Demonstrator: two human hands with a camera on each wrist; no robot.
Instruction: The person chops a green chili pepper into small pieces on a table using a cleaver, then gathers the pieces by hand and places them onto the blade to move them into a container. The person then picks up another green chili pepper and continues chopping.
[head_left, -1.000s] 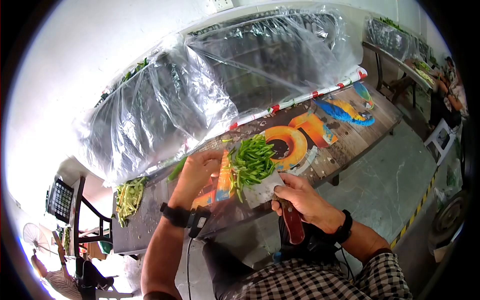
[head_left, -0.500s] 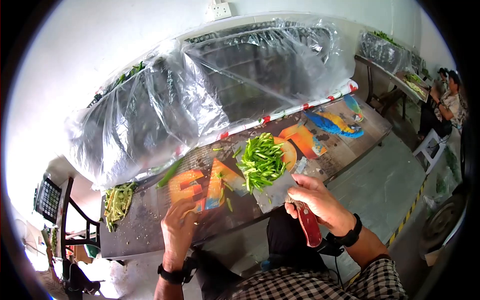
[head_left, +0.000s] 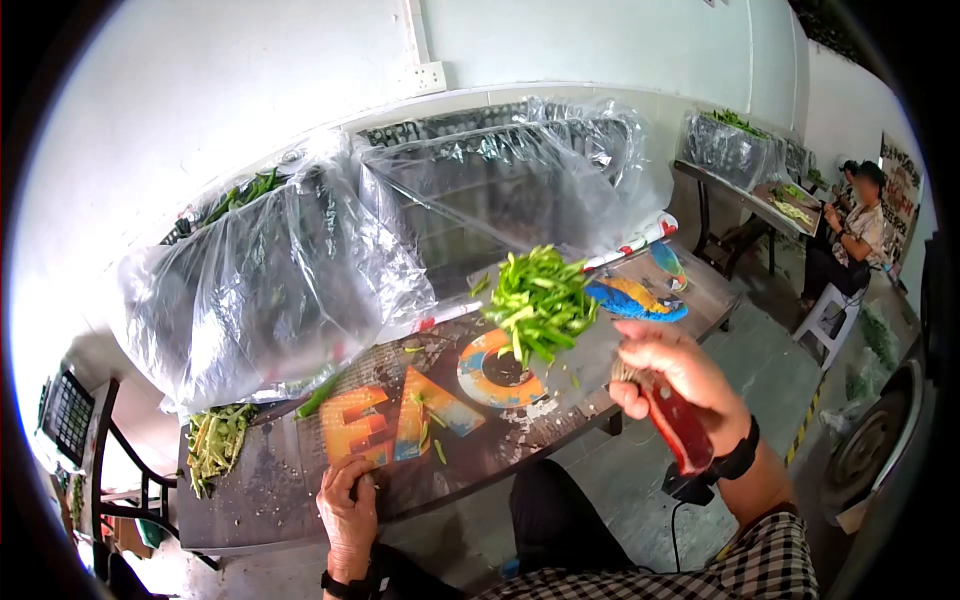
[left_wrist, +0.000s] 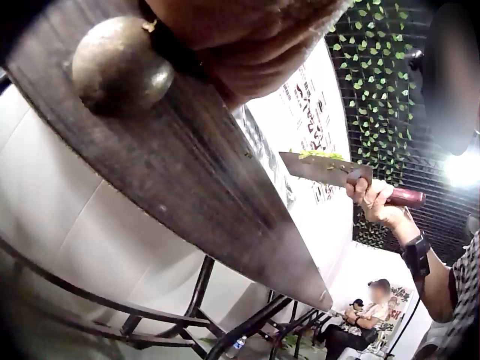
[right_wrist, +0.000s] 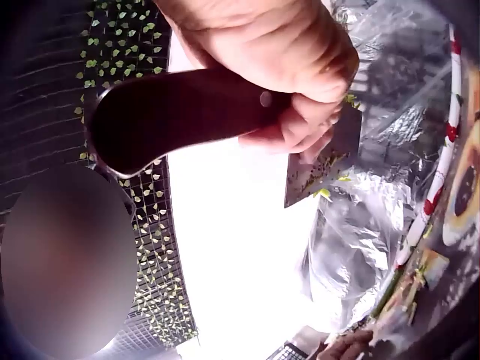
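My right hand [head_left: 680, 375] grips a cleaver [head_left: 683, 425] by its red-brown handle, the blade raised above the table's right half. Heaped on the flat of the blade are cut green vegetable strips [head_left: 540, 305], which hide most of the metal in the head view. In the right wrist view the blade [right_wrist: 322, 161] shows bits of green stuck to it. My left hand [head_left: 348, 505] rests at the front edge of the table [head_left: 270, 490], fingers loosely bent and holding nothing. A few loose green strips [head_left: 440, 452] lie on the printed letters.
Clear plastic sheeting [head_left: 270, 300] covers dark crates along the table's back. A long green vegetable [head_left: 318, 396] lies in front of it, and pale green trimmings [head_left: 218, 440] are piled at the left end. Seated people [head_left: 860, 220] are by another table at the far right.
The cleaver with its heap of green strips has risen and moved right, off the tabletop. My left hand has drawn back from beside the heap to the table's front edge.
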